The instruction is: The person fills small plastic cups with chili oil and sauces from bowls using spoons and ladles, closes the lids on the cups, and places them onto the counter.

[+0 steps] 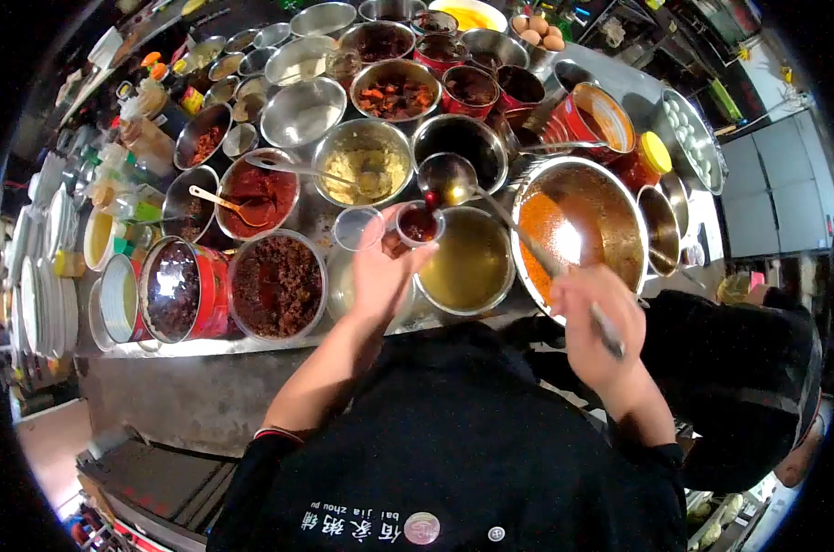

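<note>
My right hand (601,317) is closed around the handle of a metal ladle (447,175). The ladle's bowl hangs tilted over a small clear cup (420,224), and dark red liquid shows at its lip and in the cup. My left hand (385,267) grips that cup between thumb and fingers. Another clear cup (356,228), seemingly empty, is beside the left fingertips; whether they hold it I cannot tell. Below and right of the small cup stands a pot of yellowish liquid (465,258). A large pot of orange-red oil (581,235) is under the ladle's handle.
Around my hands stand a bowl of pale yellow paste (364,164), a dark pot (460,138), a red sauce bowl (257,193) and a tub of dark brown sauce (279,285). Eggs (538,32) lie at the back. A person in dark clothes (721,377) is at the right.
</note>
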`<state>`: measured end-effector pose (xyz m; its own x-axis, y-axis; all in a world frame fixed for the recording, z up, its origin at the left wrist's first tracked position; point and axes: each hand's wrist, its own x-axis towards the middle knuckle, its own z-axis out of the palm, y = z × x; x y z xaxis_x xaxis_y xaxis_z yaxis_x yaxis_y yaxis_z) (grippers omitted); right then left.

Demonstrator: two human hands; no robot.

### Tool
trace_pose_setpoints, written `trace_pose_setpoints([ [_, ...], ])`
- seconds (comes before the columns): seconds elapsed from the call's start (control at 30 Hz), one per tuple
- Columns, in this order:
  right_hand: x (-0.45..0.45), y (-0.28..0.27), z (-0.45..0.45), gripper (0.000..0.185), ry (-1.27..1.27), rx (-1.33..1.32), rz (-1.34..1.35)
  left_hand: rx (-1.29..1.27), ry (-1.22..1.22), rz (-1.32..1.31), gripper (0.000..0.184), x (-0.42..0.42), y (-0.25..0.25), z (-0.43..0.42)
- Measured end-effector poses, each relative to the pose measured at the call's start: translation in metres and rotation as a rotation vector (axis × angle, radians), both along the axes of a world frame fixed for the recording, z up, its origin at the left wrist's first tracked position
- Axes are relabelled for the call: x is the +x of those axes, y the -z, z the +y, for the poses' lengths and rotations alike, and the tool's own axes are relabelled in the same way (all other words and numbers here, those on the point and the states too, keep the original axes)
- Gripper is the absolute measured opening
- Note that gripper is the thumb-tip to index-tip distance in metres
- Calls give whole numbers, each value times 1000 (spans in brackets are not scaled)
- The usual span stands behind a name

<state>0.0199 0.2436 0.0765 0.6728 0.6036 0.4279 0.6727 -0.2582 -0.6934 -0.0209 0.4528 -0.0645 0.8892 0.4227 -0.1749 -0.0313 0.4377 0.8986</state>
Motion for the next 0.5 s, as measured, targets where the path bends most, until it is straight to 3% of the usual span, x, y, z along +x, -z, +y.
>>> trace_pose_setpoints([
  [0.03, -4, -3, -3, 15, -126, -115, -195, 33, 7, -6, 59, 1, -1, 0],
  [0.07, -10, -4, -6, 22, -168, -134, -210, 33, 8, -6, 59, 1, -3, 0],
  [0.27, 0, 0, -8, 19, -93, -115, -260, -3, 18, -66, 58, 2, -3, -4],
  [0.4, 38, 44, 4, 10, 171, -43, -50, 51, 17, -86, 58, -3, -4, -6],
  [0.5, 60, 67, 14, 9, 210, -78, 88, 92, -19, -82, 58, -8, -5, -7],
])
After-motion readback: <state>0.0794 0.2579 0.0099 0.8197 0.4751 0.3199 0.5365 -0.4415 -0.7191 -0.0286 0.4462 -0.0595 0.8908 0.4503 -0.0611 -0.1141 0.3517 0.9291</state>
